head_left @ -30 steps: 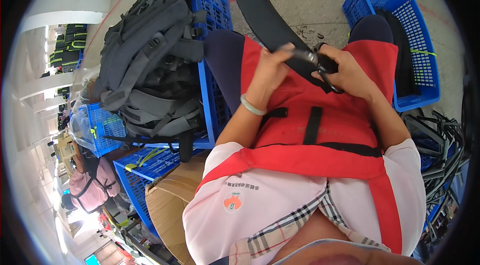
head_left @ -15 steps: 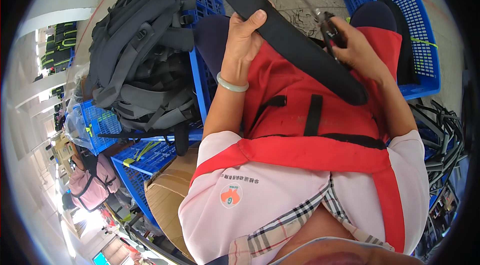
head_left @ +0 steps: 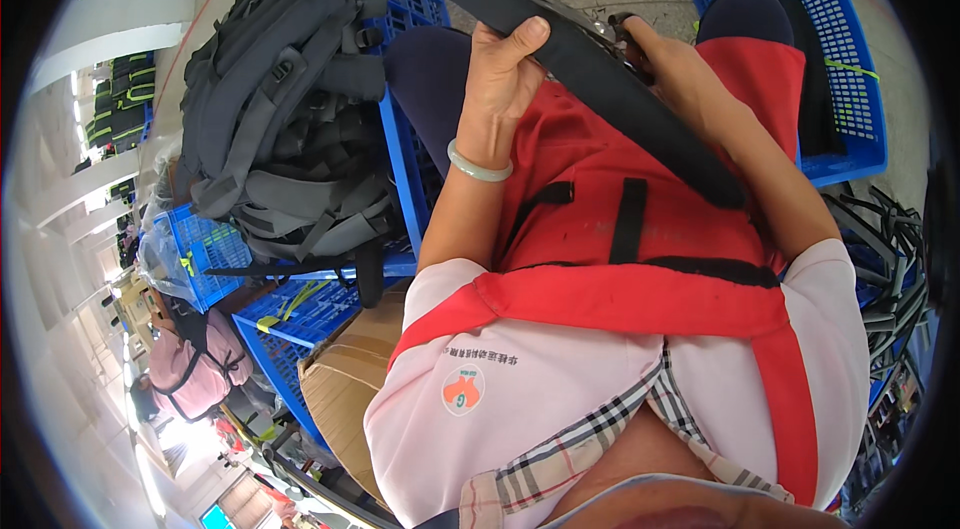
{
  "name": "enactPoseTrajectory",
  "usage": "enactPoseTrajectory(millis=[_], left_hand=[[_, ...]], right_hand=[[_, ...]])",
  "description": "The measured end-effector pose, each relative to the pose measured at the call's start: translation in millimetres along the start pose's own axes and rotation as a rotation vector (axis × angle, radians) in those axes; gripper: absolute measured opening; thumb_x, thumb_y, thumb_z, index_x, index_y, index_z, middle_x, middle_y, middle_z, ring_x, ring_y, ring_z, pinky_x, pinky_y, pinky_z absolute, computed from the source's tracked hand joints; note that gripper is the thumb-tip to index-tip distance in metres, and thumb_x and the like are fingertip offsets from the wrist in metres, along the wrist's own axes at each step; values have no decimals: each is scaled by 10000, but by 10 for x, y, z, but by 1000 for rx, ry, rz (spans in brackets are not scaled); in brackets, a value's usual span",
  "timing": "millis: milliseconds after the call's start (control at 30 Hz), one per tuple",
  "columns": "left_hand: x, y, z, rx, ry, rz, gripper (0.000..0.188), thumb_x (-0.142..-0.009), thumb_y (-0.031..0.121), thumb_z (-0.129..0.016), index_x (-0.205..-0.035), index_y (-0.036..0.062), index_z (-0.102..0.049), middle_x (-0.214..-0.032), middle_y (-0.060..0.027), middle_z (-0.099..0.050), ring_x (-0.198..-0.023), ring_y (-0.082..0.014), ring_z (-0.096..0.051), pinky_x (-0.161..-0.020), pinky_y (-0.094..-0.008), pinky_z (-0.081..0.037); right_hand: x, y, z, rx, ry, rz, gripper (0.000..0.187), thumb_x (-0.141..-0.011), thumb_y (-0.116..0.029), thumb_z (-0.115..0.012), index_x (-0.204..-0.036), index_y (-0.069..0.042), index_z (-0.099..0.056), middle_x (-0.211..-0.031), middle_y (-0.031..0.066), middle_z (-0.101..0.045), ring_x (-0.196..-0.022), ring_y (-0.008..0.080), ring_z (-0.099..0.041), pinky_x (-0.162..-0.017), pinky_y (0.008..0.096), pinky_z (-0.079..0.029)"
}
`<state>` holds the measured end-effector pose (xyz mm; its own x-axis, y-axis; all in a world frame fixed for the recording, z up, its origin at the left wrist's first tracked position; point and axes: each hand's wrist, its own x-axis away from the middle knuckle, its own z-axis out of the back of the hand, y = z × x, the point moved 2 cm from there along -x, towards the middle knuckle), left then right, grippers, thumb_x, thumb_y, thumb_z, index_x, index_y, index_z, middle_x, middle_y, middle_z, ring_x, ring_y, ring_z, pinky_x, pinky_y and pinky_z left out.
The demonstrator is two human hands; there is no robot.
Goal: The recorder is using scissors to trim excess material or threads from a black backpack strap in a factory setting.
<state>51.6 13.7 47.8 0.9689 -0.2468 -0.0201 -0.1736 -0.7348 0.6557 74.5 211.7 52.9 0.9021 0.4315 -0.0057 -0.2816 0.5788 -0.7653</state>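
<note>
A long black padded strap (head_left: pixel 640 114) slants across my lap from the upper left, its rounded end lying over the red apron (head_left: pixel 560 229). My left hand (head_left: pixel 508 64) pinches its near edge, thumb on top and fingers underneath. On the strap's far side my right hand (head_left: pixel 682 74) is closed round a pair of black-handled scissors (head_left: pixel 622 37). The metal blades are at the strap's far edge and partly hidden by it, so I cannot tell whether they touch it.
Black and grey backpack harnesses (head_left: pixel 290 99) are piled on blue crates at left, beside a cardboard box (head_left: pixel 340 389). A blue crate (head_left: pixel 860 129) holding black pieces stands at right, above a bundle of dark straps (head_left: pixel 890 269). Another person (head_left: pixel 195 359) is at far left.
My right hand has brought the scissors left and away from me, up to the strap's far edge. My left hand and the strap have shifted slightly right.
</note>
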Motion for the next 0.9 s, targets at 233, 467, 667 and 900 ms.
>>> enactPoseTrajectory(millis=[233,467,667,900], left_hand=[[-179,-182,-55,-142,37,36,253,-826,78,-706,-1030,2,-576,-912,-42,-627,-821,-162,-623,-747,-305,-531],[-839,-679,-376,-430,-4,271,393,-985,307,-507,-1222,-4,-535,-1154,-103,-587,-992,-171,-586,-866,-301,-469],[-849,-929,-347,-629,-116,270,327,-979,222,-515,-1203,-11,-562,-1159,-103,-587,-1001,-187,-588,-859,-315,-466],[-741,-1273,-12,-563,-49,519,253,-947,122,-554,-1167,1,-587,-1041,-78,-630,-876,-149,-607,-764,-267,-478]], right_hand=[[1,366,-60,-299,267,23,333,-802,-229,-721,-977,4,-559,-782,155,-613,-719,284,-616,-647,368,-474],[50,416,337,-655,416,-124,212,-860,-218,-699,-891,-65,-557,-760,-11,-556,-710,54,-519,-618,225,-432],[531,1507,1125,-1436,1094,-127,124,-823,-103,-693,-783,-28,-603,-736,63,-636,-629,147,-593,-606,298,-479],[1250,3990,1672,-1253,1789,-329,91,-832,24,-630,-856,23,-543,-765,115,-600,-621,272,-631,-538,356,-544]])
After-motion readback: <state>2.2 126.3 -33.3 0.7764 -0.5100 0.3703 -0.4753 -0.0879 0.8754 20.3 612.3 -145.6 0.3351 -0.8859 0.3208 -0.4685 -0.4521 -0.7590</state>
